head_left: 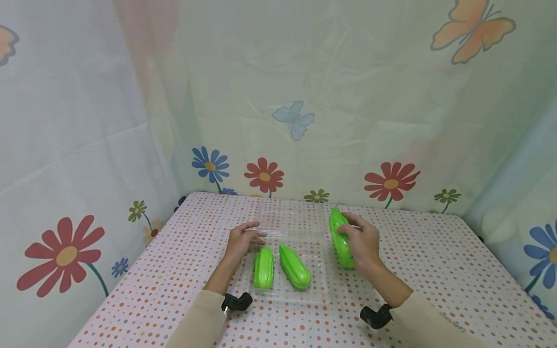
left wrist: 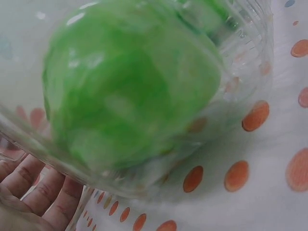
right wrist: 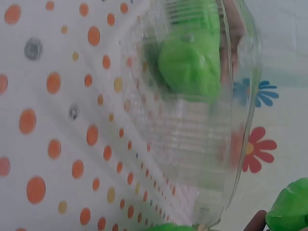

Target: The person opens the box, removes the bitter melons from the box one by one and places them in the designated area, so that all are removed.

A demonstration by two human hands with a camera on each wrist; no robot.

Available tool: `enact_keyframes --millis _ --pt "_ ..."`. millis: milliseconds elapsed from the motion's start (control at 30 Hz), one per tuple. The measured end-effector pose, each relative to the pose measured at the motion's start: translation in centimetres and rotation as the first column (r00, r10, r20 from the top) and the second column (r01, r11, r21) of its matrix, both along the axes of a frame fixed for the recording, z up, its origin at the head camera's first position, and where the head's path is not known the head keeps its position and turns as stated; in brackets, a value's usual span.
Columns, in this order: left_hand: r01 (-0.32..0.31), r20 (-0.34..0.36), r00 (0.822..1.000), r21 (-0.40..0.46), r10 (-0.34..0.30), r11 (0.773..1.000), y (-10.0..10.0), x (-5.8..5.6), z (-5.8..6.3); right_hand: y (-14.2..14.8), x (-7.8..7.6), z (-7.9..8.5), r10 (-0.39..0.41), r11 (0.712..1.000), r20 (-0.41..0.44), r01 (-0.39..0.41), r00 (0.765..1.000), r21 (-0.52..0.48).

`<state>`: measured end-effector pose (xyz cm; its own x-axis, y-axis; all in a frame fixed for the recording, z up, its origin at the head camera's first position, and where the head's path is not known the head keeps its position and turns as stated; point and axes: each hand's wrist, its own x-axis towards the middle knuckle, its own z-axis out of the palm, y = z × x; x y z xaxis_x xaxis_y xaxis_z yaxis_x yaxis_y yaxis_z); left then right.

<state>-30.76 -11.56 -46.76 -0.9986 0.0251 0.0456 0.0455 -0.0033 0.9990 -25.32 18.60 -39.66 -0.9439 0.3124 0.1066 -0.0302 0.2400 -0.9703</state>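
A shiny, bumpy green gourd [head_left: 340,241] is gripped in my right hand [head_left: 364,240], tilted with its tip upward, just past the right side of a clear plastic clamshell box [head_left: 319,290]. Inside the box's near half lie two more green gourds: a ridged one on the left [head_left: 263,268] and a pointed one [head_left: 296,267] slanting beside it. My left hand [head_left: 243,241] is at the box's left edge with its fingers loosely bent. In the left wrist view, those fingers [left wrist: 43,192] lie beside the clear wall; whether they touch it I cannot tell.
The box's transparent lid [head_left: 291,217] is folded back toward the rear of the table. A dotted cloth [head_left: 174,299] covers the tabletop. Curtains [head_left: 278,63] printed with flowers and butterflies hang behind and at both sides.
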Motion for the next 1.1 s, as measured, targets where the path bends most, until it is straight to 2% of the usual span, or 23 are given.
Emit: enact_keyframes --millis 133,300,400,633,1100 --pt "0.015 0.017 1.0 0.005 -0.015 1.0 0.0 0.3 0.6 1.0 -0.3 0.0 -0.041 0.999 0.005 0.041 0.999 -0.009" --pt "0.037 0.015 0.999 -0.015 -0.037 0.999 0.1 1.9 2.5 2.3 -0.9 -0.2 -0.102 0.994 -0.006 0.102 0.995 -0.023" --pt "0.039 0.003 0.999 -0.015 -0.039 0.999 0.2 2.5 3.0 3.2 -1.2 -0.3 -0.141 0.989 -0.007 0.141 0.99 -0.035" --pt "-0.001 -0.001 1.0 0.003 0.001 1.0 0.1 0.2 -0.1 4.4 -1.5 -0.5 -0.196 0.98 0.011 0.196 0.981 -0.03" --pt "0.005 0.001 1.0 0.001 -0.005 1.0 0.0 0.0 -0.1 6.7 -2.1 -1.4 -0.275 0.96 0.014 0.274 0.961 0.058"
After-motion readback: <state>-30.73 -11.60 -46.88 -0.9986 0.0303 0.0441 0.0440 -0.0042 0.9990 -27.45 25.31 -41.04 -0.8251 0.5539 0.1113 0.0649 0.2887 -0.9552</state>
